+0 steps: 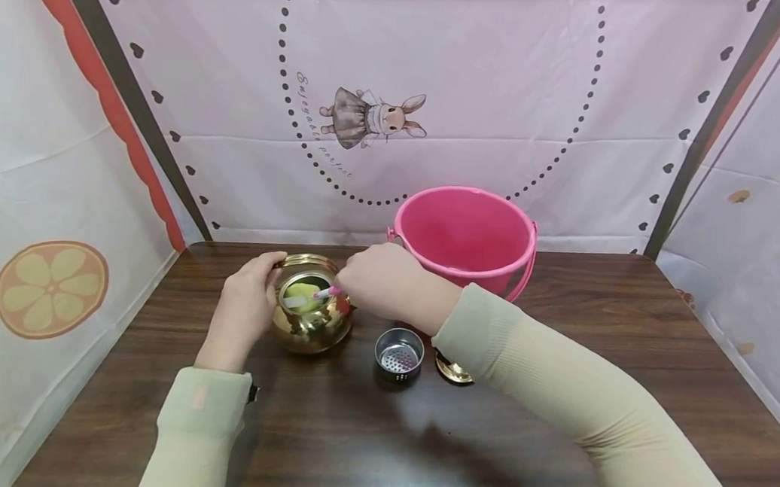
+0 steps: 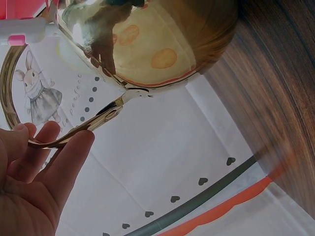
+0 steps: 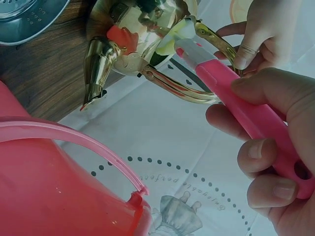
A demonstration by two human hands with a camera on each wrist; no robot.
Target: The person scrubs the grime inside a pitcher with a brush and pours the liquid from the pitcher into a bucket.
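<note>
A shiny gold teapot [image 1: 311,338] stands uncovered at the left of the table. My left hand [image 1: 241,305] grips its raised handle [image 2: 74,135] between thumb and fingers. In my right hand [image 1: 389,277] is a sponge brush [image 3: 241,98] with a pink grip, its thumb lying along the top. The brush's yellow-green sponge head [image 1: 304,295] is inside the teapot's mouth. The spout [image 3: 97,69] shows in the right wrist view, on the side toward the bucket. A perforated metal tea strainer [image 1: 399,357] sits on the table right of the teapot.
The teapot's gold lid [image 1: 453,373] lies beside the strainer, partly covered by my right sleeve. A pink bucket [image 1: 422,215] stands at the back, just beyond my right forearm. Printed cloth walls [image 1: 499,62] enclose the table's back and sides.
</note>
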